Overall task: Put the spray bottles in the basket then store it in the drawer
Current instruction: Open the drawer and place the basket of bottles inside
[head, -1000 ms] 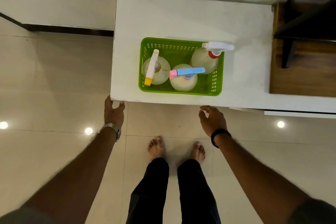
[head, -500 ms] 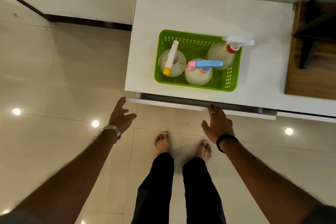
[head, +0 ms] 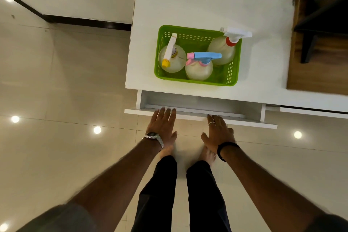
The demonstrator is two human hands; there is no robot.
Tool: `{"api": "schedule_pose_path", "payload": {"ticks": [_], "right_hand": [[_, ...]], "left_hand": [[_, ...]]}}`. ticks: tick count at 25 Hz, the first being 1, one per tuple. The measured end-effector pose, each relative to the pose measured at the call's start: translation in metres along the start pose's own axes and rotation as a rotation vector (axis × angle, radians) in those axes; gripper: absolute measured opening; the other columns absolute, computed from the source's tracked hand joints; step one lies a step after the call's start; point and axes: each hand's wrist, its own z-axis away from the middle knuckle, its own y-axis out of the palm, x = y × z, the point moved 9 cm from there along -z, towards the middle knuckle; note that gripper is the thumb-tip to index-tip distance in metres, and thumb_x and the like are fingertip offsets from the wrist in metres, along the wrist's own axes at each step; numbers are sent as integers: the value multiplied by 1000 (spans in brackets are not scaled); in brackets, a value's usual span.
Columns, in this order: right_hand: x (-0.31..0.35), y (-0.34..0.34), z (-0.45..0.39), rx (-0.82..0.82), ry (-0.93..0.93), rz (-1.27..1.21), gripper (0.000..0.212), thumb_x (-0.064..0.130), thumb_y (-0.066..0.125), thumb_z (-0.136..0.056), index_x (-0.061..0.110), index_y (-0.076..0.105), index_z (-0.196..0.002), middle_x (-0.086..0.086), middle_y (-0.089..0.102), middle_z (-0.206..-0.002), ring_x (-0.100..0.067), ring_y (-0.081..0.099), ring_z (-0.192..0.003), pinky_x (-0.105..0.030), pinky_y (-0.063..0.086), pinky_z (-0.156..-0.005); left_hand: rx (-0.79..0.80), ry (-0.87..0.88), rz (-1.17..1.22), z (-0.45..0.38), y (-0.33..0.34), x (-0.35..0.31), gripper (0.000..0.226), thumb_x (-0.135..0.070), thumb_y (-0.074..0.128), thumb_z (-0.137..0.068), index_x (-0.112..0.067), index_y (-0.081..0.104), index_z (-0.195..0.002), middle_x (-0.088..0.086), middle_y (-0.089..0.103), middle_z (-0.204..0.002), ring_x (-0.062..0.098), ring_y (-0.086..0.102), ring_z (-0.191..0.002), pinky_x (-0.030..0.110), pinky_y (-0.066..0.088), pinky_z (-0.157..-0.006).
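Observation:
A green plastic basket (head: 234, 69) stands on the white cabinet top (head: 188, 3). It holds three pale spray bottles upright: one with a white and yellow nozzle (head: 170, 56), one with a blue and pink trigger (head: 199, 69), one with a white and red trigger (head: 224, 49). Below the top's front edge a white drawer (head: 199, 102) is pulled partly out, and its inside looks bare. My left hand (head: 162, 126) and my right hand (head: 218, 132) reach forward with fingers extended, fingertips resting on the top edge of the drawer front (head: 248, 122).
A wooden surface (head: 320, 75) with a dark frame adjoins the cabinet on the right. A second drawer front (head: 310, 112) sits to the right of the open one. My bare feet stand on the glossy tiled floor (head: 66, 100) just in front of the drawer.
The drawer has slid out from a narrow gap to partly open. Both hands moved inward and forward, from the cabinet's corners to the drawer front's edge. The basket has not moved.

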Motion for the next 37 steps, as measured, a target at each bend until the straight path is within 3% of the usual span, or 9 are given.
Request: {"api": "schedule_pose_path", "payload": {"ticks": [4, 10, 14, 24, 37], "right_hand": [[1, 17, 16, 36, -3, -4, 78, 45, 49, -94, 17, 15, -159, -5, 18, -166, -25, 13, -154, -52, 32, -114], [-1, 46, 44, 79, -26, -5, 75, 41, 47, -92, 16, 19, -158, -5, 21, -164, -23, 16, -153, -51, 34, -112], [-3, 68, 66, 120, -55, 10, 76, 41, 46, -94, 16, 15, -159, -6, 17, -166, -24, 12, -154, -52, 27, -118], [-7, 116, 107, 246, -75, 20, 76, 45, 42, -97, 16, 11, -160, -6, 10, -168, -24, 6, -156, -47, 27, -118], [-9, 156, 137, 419, -45, 23, 68, 47, 38, -98, 15, 25, -156, -3, 26, -163, -22, 21, -151, -45, 30, -118]], "left_hand": [[43, -1, 3, 17, 17, -4, 79, -42, 41, -98, -9, 4, -160, 12, 10, -169, 33, 7, -157, 45, 9, -129], [105, -8, 16, 45, 56, -11, 85, -45, 45, -97, -11, -1, -160, 12, 3, -170, 33, 2, -158, 45, 6, -129], [160, -22, 15, 62, 84, -16, 87, -49, 42, -98, -11, -4, -160, 13, -4, -170, 33, -4, -158, 44, 2, -129], [289, -40, 40, 99, 129, -25, 82, -49, 37, -99, -12, -2, -160, 11, -3, -171, 32, -2, -158, 44, 5, -128], [484, -42, 62, 133, 163, -36, 75, -49, 35, -100, -13, 9, -161, 7, 8, -171, 28, 9, -158, 43, 12, -129]]}}
